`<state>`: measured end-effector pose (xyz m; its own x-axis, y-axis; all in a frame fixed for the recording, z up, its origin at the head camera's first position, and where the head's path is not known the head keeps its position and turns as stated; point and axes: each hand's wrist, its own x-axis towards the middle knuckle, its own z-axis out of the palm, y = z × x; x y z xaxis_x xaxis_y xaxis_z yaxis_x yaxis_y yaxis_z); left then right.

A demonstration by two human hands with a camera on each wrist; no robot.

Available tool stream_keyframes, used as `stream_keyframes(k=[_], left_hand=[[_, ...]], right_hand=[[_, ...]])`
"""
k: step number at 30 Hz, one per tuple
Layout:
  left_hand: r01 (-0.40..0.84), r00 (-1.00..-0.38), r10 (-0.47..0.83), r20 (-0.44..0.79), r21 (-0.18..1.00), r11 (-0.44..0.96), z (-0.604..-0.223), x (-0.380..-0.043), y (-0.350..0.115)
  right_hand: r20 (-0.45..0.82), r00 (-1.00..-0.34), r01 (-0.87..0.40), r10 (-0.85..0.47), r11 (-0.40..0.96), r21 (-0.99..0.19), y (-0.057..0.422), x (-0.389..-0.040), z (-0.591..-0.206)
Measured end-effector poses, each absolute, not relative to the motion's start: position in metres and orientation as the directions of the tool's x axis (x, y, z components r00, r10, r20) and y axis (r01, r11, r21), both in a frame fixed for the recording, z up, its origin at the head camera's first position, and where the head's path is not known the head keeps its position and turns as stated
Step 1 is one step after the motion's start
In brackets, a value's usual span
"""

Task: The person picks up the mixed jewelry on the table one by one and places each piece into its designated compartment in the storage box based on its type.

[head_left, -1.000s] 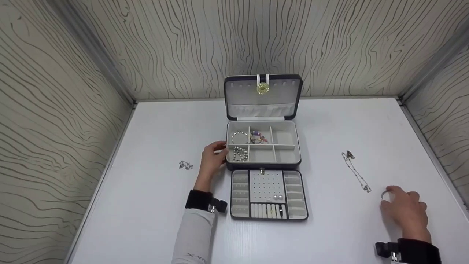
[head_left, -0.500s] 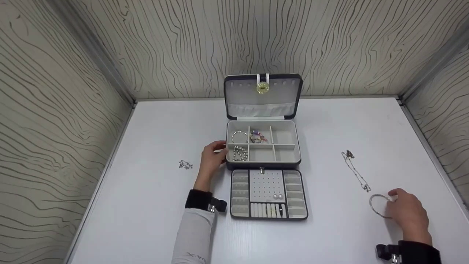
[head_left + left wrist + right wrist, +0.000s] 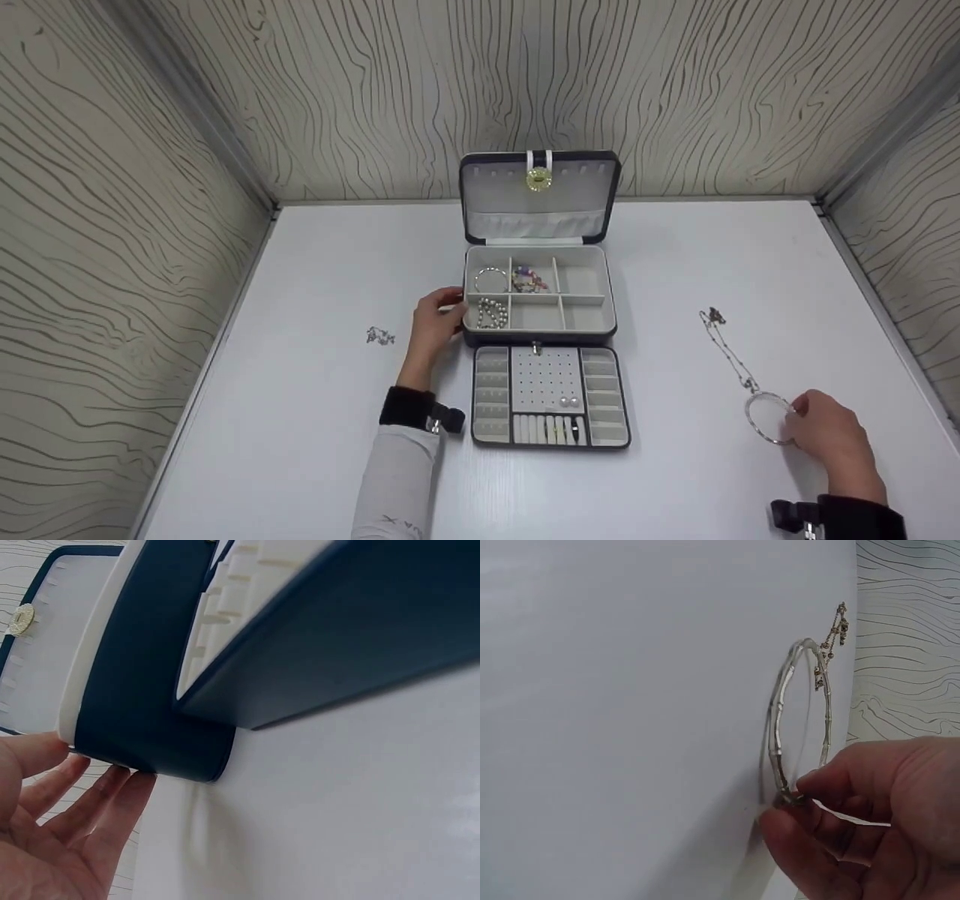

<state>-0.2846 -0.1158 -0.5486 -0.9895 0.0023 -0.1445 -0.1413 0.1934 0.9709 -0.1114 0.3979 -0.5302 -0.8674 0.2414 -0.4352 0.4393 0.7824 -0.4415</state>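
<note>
Toward the right edge of the tabletop [image 3: 322, 450], pinching a bangle [image 3: 779, 712] between thumb and fingers of the right hand [image 3: 829, 435]. Holding it right by the near end of a necklace [image 3: 716, 316]; impossible to tell whether touching. Farther left, resting the left hand [image 3: 435, 322], with fairly straight fingers, against the left side of the box [image 3: 534, 315], with thumb at the rim. Along the box's near edge, with a tray [image 3: 546, 381] set on the tabletop.

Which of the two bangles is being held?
The silver bangle pinched by the right hand; the other bangle lies inside the jewelry box, back left, with no hand touching it.
</note>
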Motion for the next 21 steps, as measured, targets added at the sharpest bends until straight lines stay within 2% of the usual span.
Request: stream_keyframes(k=[5, 10, 21], left_hand=[[-0.142, -0.989, 0.008, -0.146, 0.972, 0.19, -0.548, -0.284, -0.116], [-0.129, -0.991, 0.008, -0.134, 0.971, 0.202, -0.547, -0.284, -0.116], [-0.151, -0.988, -0.011, -0.153, 0.958, 0.242, -0.546, -0.283, -0.114]], right_hand=[[-0.356, -0.905, 0.399, 0.235, 0.759, -0.514, 0.39, -0.119, -0.522], [-0.252, -0.939, 0.342, 0.233, 0.691, -0.637, 0.371, -0.129, -0.513], [-0.115, -0.98, 0.188, 0.162, 0.573, -0.797, 0.316, -0.162, -0.495]])
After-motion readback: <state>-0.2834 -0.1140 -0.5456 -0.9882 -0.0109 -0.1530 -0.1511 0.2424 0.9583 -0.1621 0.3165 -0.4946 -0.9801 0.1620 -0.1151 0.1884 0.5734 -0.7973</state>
